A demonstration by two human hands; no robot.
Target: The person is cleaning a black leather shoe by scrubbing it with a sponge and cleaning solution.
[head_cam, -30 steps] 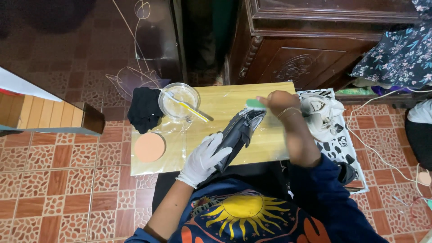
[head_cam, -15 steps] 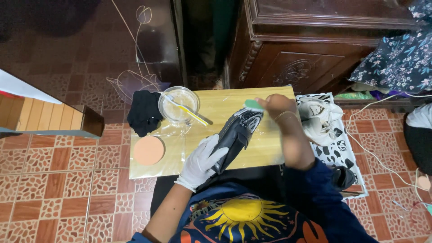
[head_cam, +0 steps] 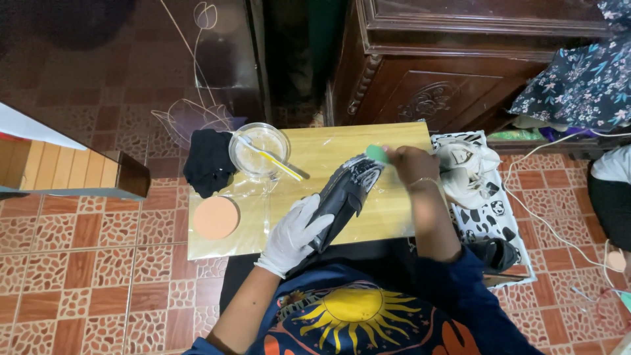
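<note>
A dark shoe [head_cam: 345, 194] with pale foam on its toe lies slanted across a low wooden table [head_cam: 388, 217]. My left hand [head_cam: 296, 233], in a white glove, grips the shoe at its heel end. My right hand [head_cam: 407, 164], bare, holds a green brush [head_cam: 376, 154] pressed to the shoe's toe. A glass bowl [head_cam: 257, 148] with soapy liquid stands at the table's back left, and a yellow-and-white toothbrush [head_cam: 273, 158] rests across its rim.
A black cloth [head_cam: 209, 161] and a round orange lid [head_cam: 215, 217] lie at the table's left end. A white shoe [head_cam: 463, 172] sits on a black-and-white patterned mat [head_cam: 490, 220] to the right. A dark wooden cabinet [head_cam: 460, 72] stands behind, and cables [head_cam: 559, 230] trail over the tiled floor.
My right hand with the green brush has shifted slightly along the shoe's toe. My left hand keeps its grip on the shoe.
</note>
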